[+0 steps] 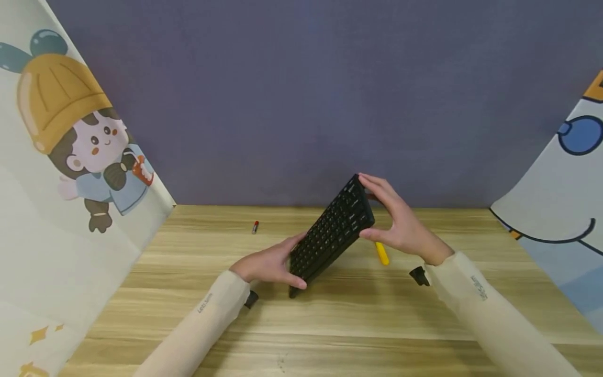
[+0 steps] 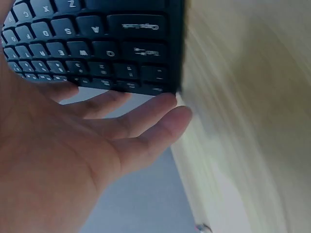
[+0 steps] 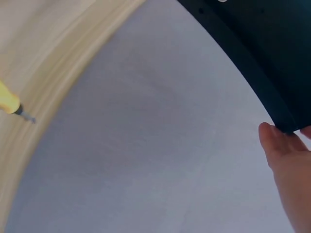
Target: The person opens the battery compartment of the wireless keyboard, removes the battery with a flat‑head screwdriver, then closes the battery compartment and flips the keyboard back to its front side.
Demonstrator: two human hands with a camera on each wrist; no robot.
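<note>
A black keyboard (image 1: pixel 332 230) is held tilted above the table, its right end raised and its left end low near the tabletop. My left hand (image 1: pixel 270 262) grips the lower left end, the thumb on the near side; in the left wrist view its fingers (image 2: pixel 146 121) lie along the keyboard's far edge. At the raised end my right hand (image 1: pixel 393 217) holds the keyboard between thumb and fingers. The right wrist view shows the keyboard's dark underside (image 3: pixel 272 58) with the fingertips (image 3: pixel 272 136) at its corner.
Behind the keyboard, a yellow-handled screwdriver (image 1: pixel 382 253) lies on the wooden table (image 1: pixel 188 293). A small red and dark battery-like cylinder (image 1: pixel 255 227) lies farther left. A grey-blue panel (image 1: pixel 301 104) rises along the table's back edge, with printed walls on both sides.
</note>
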